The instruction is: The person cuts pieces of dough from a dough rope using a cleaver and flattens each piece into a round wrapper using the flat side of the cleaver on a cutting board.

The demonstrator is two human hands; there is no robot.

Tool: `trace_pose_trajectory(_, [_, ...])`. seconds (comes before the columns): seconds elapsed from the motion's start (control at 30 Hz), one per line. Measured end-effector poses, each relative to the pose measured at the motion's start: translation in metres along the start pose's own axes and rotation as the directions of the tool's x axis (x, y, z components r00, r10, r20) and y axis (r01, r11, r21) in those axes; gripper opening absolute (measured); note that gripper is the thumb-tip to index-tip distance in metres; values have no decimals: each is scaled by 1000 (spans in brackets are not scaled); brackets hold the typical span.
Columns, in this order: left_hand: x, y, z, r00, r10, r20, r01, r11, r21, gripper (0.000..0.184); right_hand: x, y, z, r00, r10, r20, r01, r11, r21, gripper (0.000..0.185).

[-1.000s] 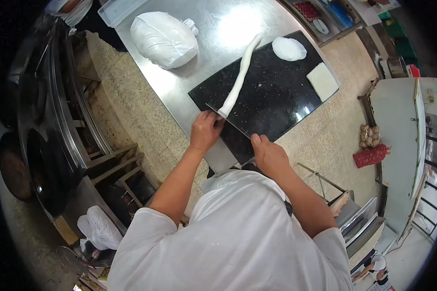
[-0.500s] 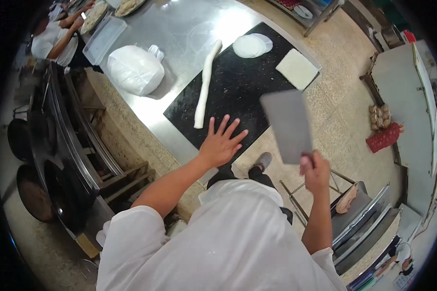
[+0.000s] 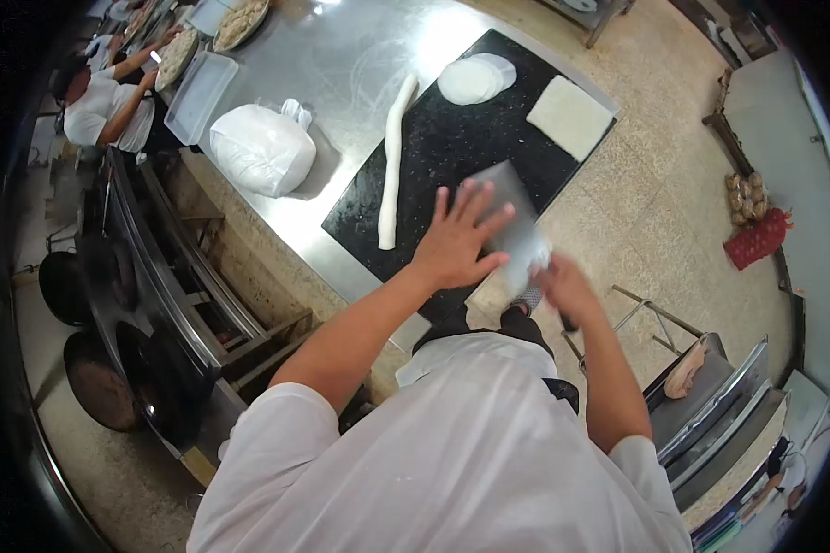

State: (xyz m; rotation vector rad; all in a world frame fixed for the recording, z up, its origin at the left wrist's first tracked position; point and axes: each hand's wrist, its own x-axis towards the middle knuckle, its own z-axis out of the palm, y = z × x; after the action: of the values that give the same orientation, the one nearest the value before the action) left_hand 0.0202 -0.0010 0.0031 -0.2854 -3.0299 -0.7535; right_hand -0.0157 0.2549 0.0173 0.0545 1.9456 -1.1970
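My right hand (image 3: pixel 567 288) is closed around the handle of a wide cleaver (image 3: pixel 510 217), whose blade is blurred by motion. My left hand (image 3: pixel 456 238) has its fingers spread, over the near part of the black board (image 3: pixel 443 138) and close against the blade's left side; whether they touch I cannot tell. Left of that hand lies a long rope of dough (image 3: pixel 393 166) along the board's left side. A stack of thin round dough wrappers (image 3: pixel 471 81) sits toward the far end, and a folded white cloth (image 3: pixel 570 117) lies at the right corner.
On the steel table (image 3: pixel 360 55) stand a tied white plastic bag (image 3: pixel 262 149) and a clear plastic tub (image 3: pixel 201 95). Another person (image 3: pixel 111 106) works at the far left beside filled trays (image 3: pixel 240 23). Woks (image 3: pixel 101 378) are at left, a stool (image 3: pixel 659 318) at right.
The cleaver has swung left over the board, toward my left hand. My left hand has moved right, its fingers still spread. The view has shifted slightly.
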Motion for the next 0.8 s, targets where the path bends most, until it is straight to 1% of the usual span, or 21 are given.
trace_pose_trajectory(0.03, [-8, -7, 4, 985, 130, 109, -137, 989, 55, 70, -8, 26, 22, 992, -52, 119, 69, 987, -142, 34])
trace_pose_trajectory(0.07, [-16, -12, 8, 941, 253, 226, -278, 957, 86, 71, -14, 40, 39, 943, -234, 237, 307, 887, -346, 41])
trace_pose_trajectory(0.1, [-23, -12, 8, 937, 249, 243, -273, 960, 69, 71, -15, 50, 54, 947, -213, 242, 288, 896, -338, 41])
trace_pose_trajectory(0.17, [-12, -16, 6, 913, 312, 262, -343, 936, 81, 68, 1, 58, 66, 949, -277, 150, 309, 910, -276, 48])
trace_pose_trajectory(0.2, [1, -17, -1, 906, 340, 250, -376, 920, 111, 64, 10, 53, 62, 966, -202, 160, 247, 908, -338, 50])
trace_pose_trajectory(0.23, [8, -19, 1, 895, 352, 274, -388, 918, 88, 64, 16, 48, 57, 972, -179, 151, 219, 921, -322, 50])
trace_pose_trajectory(0.27, [21, -22, 2, 912, 336, 237, -365, 927, 90, 65, 27, 38, 47, 972, -158, 176, 204, 937, -283, 51])
trace_pose_trajectory(0.3, [38, -27, -1, 930, 318, 183, -341, 934, 111, 65, 41, 22, 35, 966, -161, 203, 210, 945, -251, 51])
trace_pose_trajectory(0.33, [54, -34, 2, 937, 321, 134, -338, 932, 132, 68, 49, -1, 23, 964, -187, 192, 233, 939, -255, 51])
trace_pose_trajectory(0.4, [74, -35, 0, 943, 316, 101, -330, 929, 170, 69, 51, -37, 9, 989, 27, 146, 40, 897, -441, 52])
trace_pose_trajectory(0.43, [77, -34, 3, 951, 298, 79, -308, 935, 175, 70, 47, -23, 14, 990, 26, 138, 38, 897, -441, 52])
trace_pose_trajectory(0.47, [67, -31, 6, 936, 338, 98, -349, 927, 139, 70, 37, 2, 24, 990, -48, 133, 103, 890, -444, 52])
trace_pose_trajectory(0.5, [46, -23, 5, 941, 325, 96, -335, 932, 135, 70, 24, 20, 31, 982, -123, 140, 174, 878, -447, 53])
trace_pose_trajectory(0.53, [18, -13, 0, 891, 383, 243, -415, 905, 95, 70, -2, 31, 40, 972, -133, 196, 196, 914, -354, 55])
trace_pose_trajectory(0.57, [3, -10, -1, 811, 438, 387, -488, 872, 36, 70, -23, 38, 49, 959, -141, 247, 204, 946, -251, 58])
trace_pose_trajectory(0.6, [5, -12, 4, 809, 435, 396, -482, 876, 22, 70, -23, 39, 54, 959, -126, 254, 190, 951, -246, 58])
trace_pose_trajectory(0.67, [6, -8, 21, 828, 496, 263, -501, 864, -54, 71, -28, 41, 68, 1000, -28, 8, 29, 925, -378, 60])
trace_pose_trajectory(0.7, [11, -9, 21, 824, 495, 276, -496, 866, -73, 71, -24, 25, 59, 1000, -7, 13, 11, 930, -369, 60])
trace_pose_trajectory(0.77, [43, -13, 13, 863, 440, 250, -471, 879, 76, 71, -1, -26, 23, 986, 137, 93, -82, 891, -446, 62])
trace_pose_trajectory(0.8, [54, -23, 17, 876, 453, 167, -469, 880, 72, 72, 16, -31, 13, 990, 115, 79, -68, 892, -447, 62])
